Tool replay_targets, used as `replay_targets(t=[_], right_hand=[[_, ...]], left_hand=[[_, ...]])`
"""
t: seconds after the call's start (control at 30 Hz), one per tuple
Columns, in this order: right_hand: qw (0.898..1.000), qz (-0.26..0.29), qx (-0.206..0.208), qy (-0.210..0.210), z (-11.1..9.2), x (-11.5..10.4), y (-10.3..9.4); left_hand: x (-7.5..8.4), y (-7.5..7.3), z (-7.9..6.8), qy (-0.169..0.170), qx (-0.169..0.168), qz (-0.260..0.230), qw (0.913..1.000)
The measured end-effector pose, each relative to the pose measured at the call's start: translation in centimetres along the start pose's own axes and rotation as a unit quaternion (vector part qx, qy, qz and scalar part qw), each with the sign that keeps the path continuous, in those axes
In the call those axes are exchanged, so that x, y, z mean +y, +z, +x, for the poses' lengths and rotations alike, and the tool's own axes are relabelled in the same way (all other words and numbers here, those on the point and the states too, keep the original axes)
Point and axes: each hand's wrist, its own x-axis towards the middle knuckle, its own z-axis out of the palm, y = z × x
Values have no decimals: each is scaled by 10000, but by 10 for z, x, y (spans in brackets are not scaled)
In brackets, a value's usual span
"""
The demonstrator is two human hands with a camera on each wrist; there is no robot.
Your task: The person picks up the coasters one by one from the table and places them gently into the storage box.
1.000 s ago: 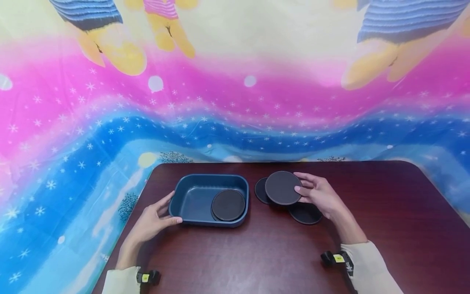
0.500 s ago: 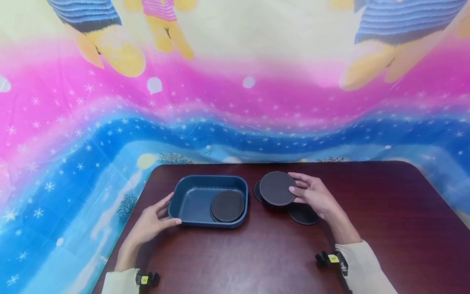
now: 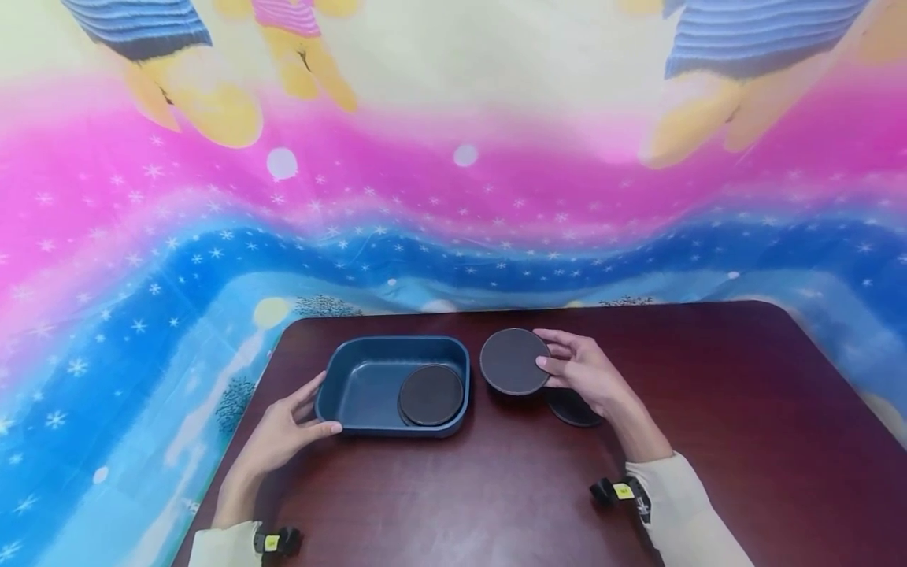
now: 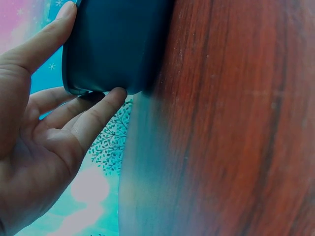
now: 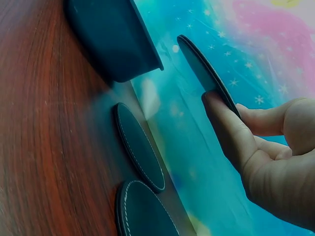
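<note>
A dark blue rectangular box (image 3: 383,431) with rounded corners stands on the table at centre left. My left hand (image 3: 276,441) holds its left end, thumb at the front corner and fingers along the end wall. Inside, at the right end, lies a round black coaster (image 3: 431,394); a second edge shows beneath it. My right hand (image 3: 584,374) pinches another coaster (image 3: 515,361) by its right edge, raised above the table just right of the box. Under it, in the right wrist view, lie two stitched coasters, the nearer coaster (image 5: 147,216) and the farther coaster (image 5: 140,147).
The dark red wooden table (image 3: 453,496) has rounded far corners. A colourful printed cloth (image 3: 425,197) hangs behind it and along its left side. Black wrist cameras sit on both wrists.
My right hand has carried its coaster left, closer to the box, and the coaster now covers one on the table in the head view. The left hand stays at the box.
</note>
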Motion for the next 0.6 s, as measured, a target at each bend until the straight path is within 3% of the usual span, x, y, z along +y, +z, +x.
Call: replay_targets(t=[0.2,0.6], right_hand=[[10000,-20,-82,-27,5,-1,13],[9997,77,-236,-27,8,2,28]], left_hand=[[-1,-3,-5,24,38,-18,10000],[-2,0,1,73,13,193,9998]])
